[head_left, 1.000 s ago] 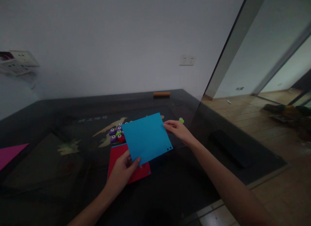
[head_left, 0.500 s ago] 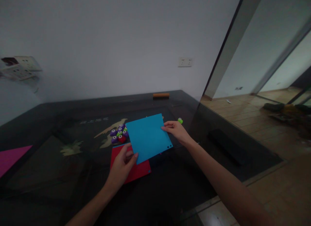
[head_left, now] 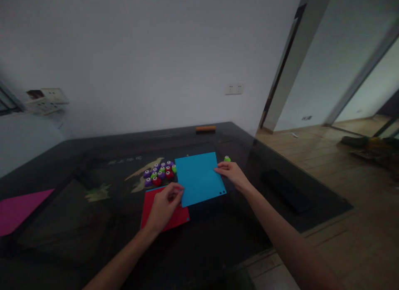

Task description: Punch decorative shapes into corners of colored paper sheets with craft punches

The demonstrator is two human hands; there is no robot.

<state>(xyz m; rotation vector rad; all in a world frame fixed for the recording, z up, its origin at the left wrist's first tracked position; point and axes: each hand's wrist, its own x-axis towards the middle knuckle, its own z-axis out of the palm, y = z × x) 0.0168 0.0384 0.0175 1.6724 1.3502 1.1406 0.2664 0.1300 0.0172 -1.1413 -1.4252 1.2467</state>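
My left hand [head_left: 163, 204] is nearest me, fingers pinched closed on the near left edge of the blue paper [head_left: 199, 178], resting over the red paper [head_left: 156, 213] that lies flat on the dark tabletop [head_left: 93, 248]. My right hand [head_left: 232, 174] grips the blue paper's right edge, with two small holes showing at its near right corner. Just beyond, a cluster of small punches [head_left: 160, 173] sits beside the sheet, a lone green punch [head_left: 227, 159] past my right fingers. A pink paper [head_left: 18, 204] lies far left.

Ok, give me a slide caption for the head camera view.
Both hands, left hand and right hand, hold a blue sheet over a red sheet on a dark table, beside small punches.
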